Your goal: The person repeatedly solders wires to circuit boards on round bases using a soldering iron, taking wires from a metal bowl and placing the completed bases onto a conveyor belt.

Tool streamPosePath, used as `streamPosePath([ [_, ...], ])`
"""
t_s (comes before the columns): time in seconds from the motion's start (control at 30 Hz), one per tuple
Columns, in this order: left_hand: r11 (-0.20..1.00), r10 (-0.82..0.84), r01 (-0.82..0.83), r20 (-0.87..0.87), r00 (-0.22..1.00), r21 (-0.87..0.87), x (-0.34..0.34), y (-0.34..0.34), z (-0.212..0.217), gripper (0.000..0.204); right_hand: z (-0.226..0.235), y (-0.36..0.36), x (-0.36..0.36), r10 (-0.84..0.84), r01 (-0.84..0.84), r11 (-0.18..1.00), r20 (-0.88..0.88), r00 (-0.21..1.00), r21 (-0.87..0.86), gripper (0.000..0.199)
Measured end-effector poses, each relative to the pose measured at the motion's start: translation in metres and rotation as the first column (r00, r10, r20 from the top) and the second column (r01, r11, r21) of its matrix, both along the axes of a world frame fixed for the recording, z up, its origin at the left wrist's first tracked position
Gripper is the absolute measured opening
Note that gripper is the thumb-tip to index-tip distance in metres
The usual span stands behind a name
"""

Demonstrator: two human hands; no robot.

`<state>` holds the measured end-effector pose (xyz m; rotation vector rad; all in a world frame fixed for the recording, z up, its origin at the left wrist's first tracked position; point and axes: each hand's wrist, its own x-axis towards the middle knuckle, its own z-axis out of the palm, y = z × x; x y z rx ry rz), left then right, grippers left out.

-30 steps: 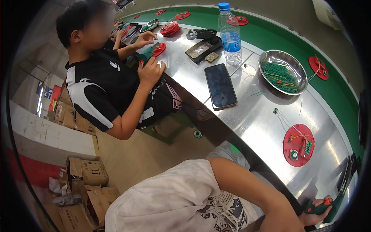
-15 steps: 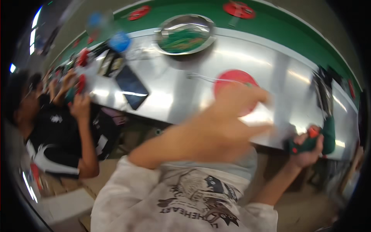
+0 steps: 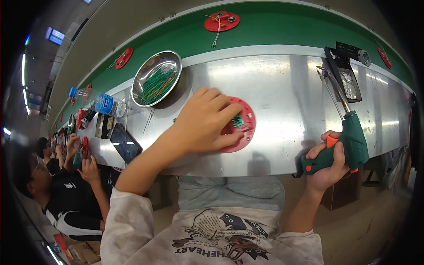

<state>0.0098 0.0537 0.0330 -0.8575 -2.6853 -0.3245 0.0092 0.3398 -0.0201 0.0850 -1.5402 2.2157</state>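
Observation:
My left hand (image 3: 203,121) lies over a red round plate (image 3: 248,128) on the metal bench, thumb and forefinger bent on either side of a small green circuit board (image 3: 237,121). Its other fingers curl over the plate's left part and hide it. In my right hand (image 3: 329,170) is a green soldering gun (image 3: 354,134) with an orange trigger, held at the bench's front edge. My thumb and fingers wrap its handle. The gun's metal tip and a thin feed tube point up and away, apart from the plate.
A steel bowl (image 3: 176,84) of green and orange wires stands back left. Near it are a water bottle (image 3: 105,104), a phone (image 3: 126,143) and tweezers (image 3: 149,120). A black tray (image 3: 350,84) sits back right. More red plates (image 3: 222,21) lie along the green strip. A person (image 3: 66,190) works at left.
My left hand, blurred with its fingers spread above the red plate before, is now down on it. The view has turned, so the bowl appears lower and further left. My right hand keeps the soldering gun.

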Motion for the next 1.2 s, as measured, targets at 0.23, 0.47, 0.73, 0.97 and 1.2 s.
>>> streamPosePath([
  [0.23,0.999,0.041,-0.042,-0.280,0.959,0.003,-0.182,0.023,-0.003,0.043,-0.001,0.005,0.000,0.031,-0.025,0.987,0.035,0.999,-0.158,0.031],
  [0.47,0.725,0.676,-0.689,-0.212,0.706,0.018,-0.317,-0.063,-0.021,0.059,0.002,-0.004,-0.004,0.019,-0.008,0.990,0.080,0.997,-0.143,0.033],
  [0.73,0.626,0.694,-0.776,0.403,0.597,0.073,-0.340,-0.093,-0.023,0.050,-0.001,0.006,-0.001,0.088,-0.073,0.986,0.094,0.992,-0.151,0.037],
  [0.97,0.819,0.274,-0.508,0.595,0.756,0.268,-0.263,-0.072,0.009,0.030,0.000,0.003,-0.003,0.069,-0.050,0.982,0.098,0.993,-0.183,0.031],
  [1.2,0.984,0.006,-0.096,0.509,0.861,0.151,-0.115,-0.032,0.025,0.036,0.005,0.005,-0.002,0.089,-0.079,0.988,0.076,0.993,-0.135,0.027],
])
